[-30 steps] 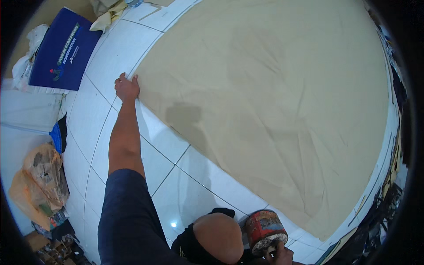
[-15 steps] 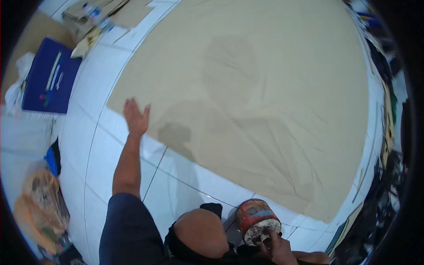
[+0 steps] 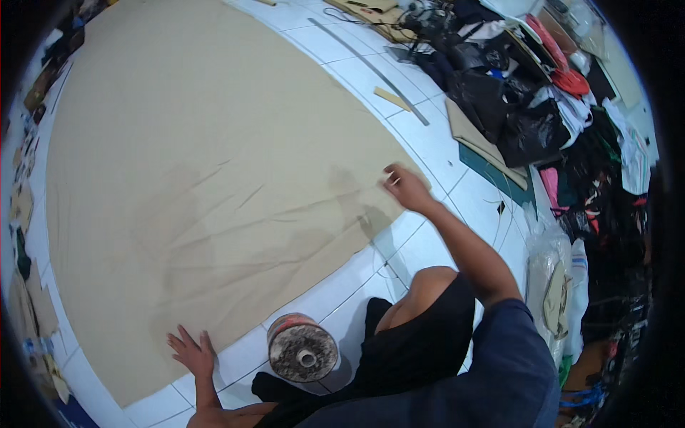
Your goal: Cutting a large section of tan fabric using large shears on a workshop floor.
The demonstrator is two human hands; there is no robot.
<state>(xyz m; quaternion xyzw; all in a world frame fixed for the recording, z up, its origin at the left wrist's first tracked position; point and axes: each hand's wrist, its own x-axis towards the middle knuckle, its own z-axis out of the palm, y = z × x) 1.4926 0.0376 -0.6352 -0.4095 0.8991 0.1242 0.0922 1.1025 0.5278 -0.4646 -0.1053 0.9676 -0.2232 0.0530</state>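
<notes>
A large beige sheet of fabric (image 3: 235, 128) lies spread on the floor, with creases and shadows near its closer edge. My left hand (image 3: 193, 353) rests with fingers spread on the near left part of the sheet, by its edge. My right hand (image 3: 407, 187) is over the sheet's right edge, slightly blurred, with fingers bent and apart and nothing visible in them. Between my arms, close to the sheet's near edge, stands a worn red can (image 3: 302, 349). Its top is speckled grey, with a short pale tube in the middle.
White floor tiles (image 3: 421, 153) border the sheet. A long metal ruler (image 3: 367, 69) and a small beige strip (image 3: 392, 98) lie to the far right. Black plastic bags (image 3: 531, 132) and mixed clutter are piled beyond, beside a green mat (image 3: 492, 171). My bent knee (image 3: 421, 296) is near the can.
My view has swung to the right. My right hand has let go of the can's tube and reached to the sheet's right edge; the can stands upright. My left hand remains by the near edge.
</notes>
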